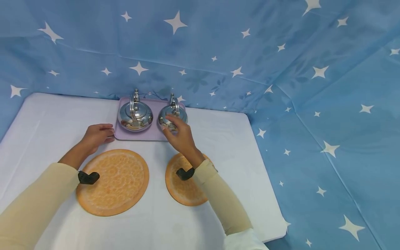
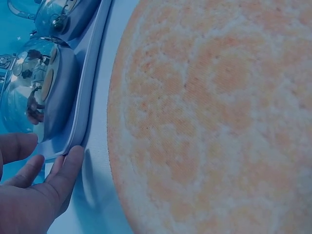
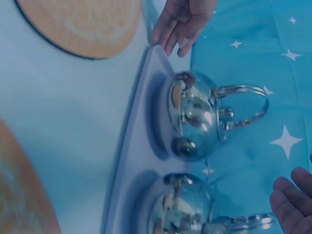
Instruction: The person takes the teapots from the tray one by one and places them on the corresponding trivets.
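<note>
On a pale purple tray [image 1: 155, 133] stand two shiny metal teapots with raised arched handles. The larger teapot [image 1: 134, 121] is at the left, the smaller teapot [image 1: 163, 116] at the right. My left hand [image 1: 97, 135] is at the tray's near left corner, its extended fingers [image 2: 68, 168] touching the rim. My right hand [image 1: 182, 137] overlaps the smaller teapot in the head view, thumb and fingers spread. The right wrist view shows its fingers [image 3: 287, 197] close to that teapot's handle [image 3: 246, 223], not curled round it.
Two round orange-slice placemats lie in front of the tray, a larger placemat [image 1: 118, 180] at the left and a smaller placemat [image 1: 179, 180] partly under my right forearm. The white table [image 1: 240, 166] meets a blue star-patterned curtain [image 1: 200, 45] behind and at the right.
</note>
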{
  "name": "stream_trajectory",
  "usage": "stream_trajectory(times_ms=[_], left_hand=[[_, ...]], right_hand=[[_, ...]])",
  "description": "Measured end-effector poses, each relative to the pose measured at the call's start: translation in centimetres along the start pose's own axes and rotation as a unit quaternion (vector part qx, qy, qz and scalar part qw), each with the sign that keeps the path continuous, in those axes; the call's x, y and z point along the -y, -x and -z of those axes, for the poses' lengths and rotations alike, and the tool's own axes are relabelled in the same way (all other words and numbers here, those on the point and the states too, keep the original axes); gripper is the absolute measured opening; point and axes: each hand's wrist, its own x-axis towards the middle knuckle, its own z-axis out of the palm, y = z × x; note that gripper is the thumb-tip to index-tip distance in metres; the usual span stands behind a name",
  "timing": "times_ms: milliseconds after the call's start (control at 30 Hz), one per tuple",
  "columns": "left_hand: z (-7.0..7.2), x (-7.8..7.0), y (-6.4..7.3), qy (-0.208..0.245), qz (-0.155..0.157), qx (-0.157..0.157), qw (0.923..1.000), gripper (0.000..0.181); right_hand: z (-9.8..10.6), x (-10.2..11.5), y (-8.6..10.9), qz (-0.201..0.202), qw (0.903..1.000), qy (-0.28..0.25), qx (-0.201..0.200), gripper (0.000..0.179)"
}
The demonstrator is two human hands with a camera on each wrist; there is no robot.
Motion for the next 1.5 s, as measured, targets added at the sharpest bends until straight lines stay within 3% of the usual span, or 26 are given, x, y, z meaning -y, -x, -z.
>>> stream_trajectory(times_ms=[233, 433, 600, 933, 1233, 1500], left_hand=[[0.1, -0.1, -0.4, -0.002, 0.009, -0.012, 0.9999, 0.053], [0.5, 0.4, -0.6, 0.000, 0.029, -0.012, 0.9995, 0.050], [0.5, 0.6, -0.4, 0.009, 0.036, -0.006, 0.9993, 0.049], [-0.2, 0.5, -0.6, -0.010, 0.031, 0.009, 0.9994, 0.046], [-0.3, 0.8, -1.3, 0.007, 0.023, -0.016, 0.9996, 0.043], [0.1, 0.8, -1.9, -0.013, 0.031, -0.054, 0.9980, 0.041]], right_hand=[[-1.8, -0.3, -1.0, -0.062, 0.9959, -0.066, -0.006, 0.036], [-3.3, 0.1, -1.8, -0.131, 0.9807, -0.144, -0.012, 0.033], [-5.2, -0.5, -2.2, -0.160, 0.9729, -0.166, -0.014, 0.030], [-7.2, -0.7, -3.3, -0.181, 0.9703, -0.160, 0.010, 0.028], [-8.6, -0.8, -4.8, -0.182, 0.9665, -0.181, 0.012, 0.028], [-9.5, -0.1, -5.9, -0.188, 0.9662, -0.175, 0.020, 0.025]])
